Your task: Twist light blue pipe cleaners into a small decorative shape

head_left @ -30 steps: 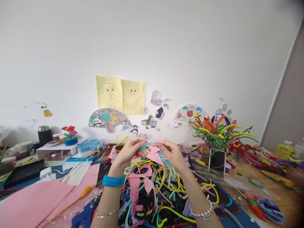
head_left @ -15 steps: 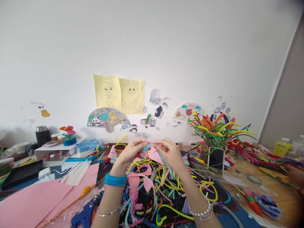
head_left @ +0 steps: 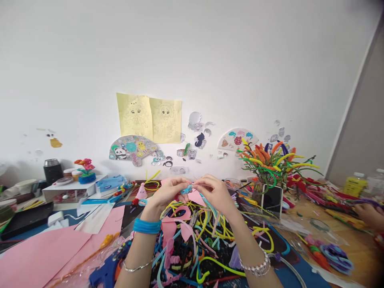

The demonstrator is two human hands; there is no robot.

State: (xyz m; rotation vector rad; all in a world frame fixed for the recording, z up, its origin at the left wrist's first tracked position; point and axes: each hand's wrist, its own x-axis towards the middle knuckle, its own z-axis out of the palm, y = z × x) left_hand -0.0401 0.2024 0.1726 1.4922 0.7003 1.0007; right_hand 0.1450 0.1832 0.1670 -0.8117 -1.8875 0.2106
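Observation:
Above the middle of the cluttered table, my left hand [head_left: 171, 193] pinches a small light-blue fuzzy piece [head_left: 186, 189], apparently bent pipe cleaner. Fingertips of my right hand [head_left: 213, 193] are pinched together at the right end of that piece; exactly what they grip is too small to make out. Beneath both hands lies a heap of loose pipe cleaners [head_left: 207, 224] in yellow, blue and pink. Cut pink paper scraps [head_left: 177, 224] rest on the heap, close below my left wrist.
Pink sheets [head_left: 45, 256] and a blue glue gun [head_left: 103, 274] lie at the left. A vase of pipe-cleaner flowers [head_left: 270, 160] stands behind a phone [head_left: 271, 201] at the right. Another person's hand [head_left: 367, 216] is at the far right edge, near a yellow bottle [head_left: 355, 185].
My hands stay nearly in place, and the light-blue piece has turned slightly between the fingers, showing more clearly. The other person's hand has come further into view at the right.

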